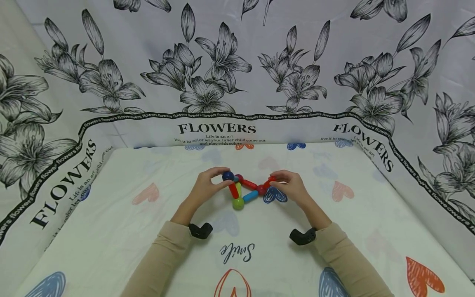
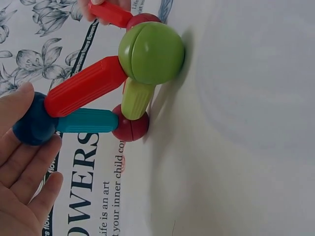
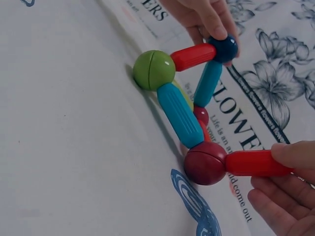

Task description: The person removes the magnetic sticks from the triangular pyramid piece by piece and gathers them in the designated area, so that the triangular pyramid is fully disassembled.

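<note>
A structure of coloured rods and balls stands on the cloth between my hands. My left hand (image 1: 205, 185) pinches its dark blue ball (image 2: 37, 120) at the raised corner. From that ball a red rod (image 2: 87, 86) slopes to the green ball (image 2: 151, 53), and a teal rod (image 2: 88, 120) runs to a dark red ball (image 2: 131, 123). A yellow-green rod (image 2: 138, 98) joins green ball and dark red ball. A blue rod (image 3: 180, 115) links the green ball to another dark red ball (image 3: 205, 163). My right hand (image 1: 291, 187) pinches a red rod (image 3: 258, 163) whose end touches that ball.
A white cloth (image 1: 148, 247) printed with hearts and the word Smile covers the table. Behind and at both sides hangs a curtain (image 1: 259, 82) with black flower prints. Each wrist wears a black device (image 1: 303, 236).
</note>
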Available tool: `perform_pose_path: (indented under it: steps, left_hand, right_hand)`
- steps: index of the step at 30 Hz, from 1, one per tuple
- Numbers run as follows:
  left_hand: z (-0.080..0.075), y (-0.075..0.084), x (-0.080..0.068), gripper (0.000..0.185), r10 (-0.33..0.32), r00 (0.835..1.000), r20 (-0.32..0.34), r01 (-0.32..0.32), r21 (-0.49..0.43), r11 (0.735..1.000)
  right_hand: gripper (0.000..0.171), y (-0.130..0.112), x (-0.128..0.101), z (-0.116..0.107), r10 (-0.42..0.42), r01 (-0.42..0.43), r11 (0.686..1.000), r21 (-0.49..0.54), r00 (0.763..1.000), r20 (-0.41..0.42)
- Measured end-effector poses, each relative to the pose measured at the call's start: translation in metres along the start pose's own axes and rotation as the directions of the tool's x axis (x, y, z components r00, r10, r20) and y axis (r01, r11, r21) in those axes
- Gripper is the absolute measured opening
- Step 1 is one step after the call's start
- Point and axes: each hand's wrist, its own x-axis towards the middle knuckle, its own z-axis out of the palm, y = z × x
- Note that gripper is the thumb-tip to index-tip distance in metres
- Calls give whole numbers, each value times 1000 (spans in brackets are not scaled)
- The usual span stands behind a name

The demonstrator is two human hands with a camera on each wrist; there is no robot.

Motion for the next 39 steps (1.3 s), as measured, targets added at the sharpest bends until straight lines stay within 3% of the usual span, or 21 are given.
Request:
perform_pose_path:
  steps: [12,20,30,39]
  left_hand:
    - [-10,-7,-7,43,-6,1000,19,5,56,998]
    - [-15,-11,-11,46,-64,997,43,60,82,995]
    - [-20,-15,-18,42,-54,997,63,47,110,993]
    - [-20,-23,-24,37,-98,986,137,76,154,985]
  right_hand:
    - [31,7,-2,-6,40,-39,998,-41,999,8]
    - [28,9,-2,-9,85,-85,995,-46,996,6]
    - [25,19,-4,-10,81,-80,996,-47,997,8]
    - [23,25,-5,-12,117,-116,986,-116,993,7]
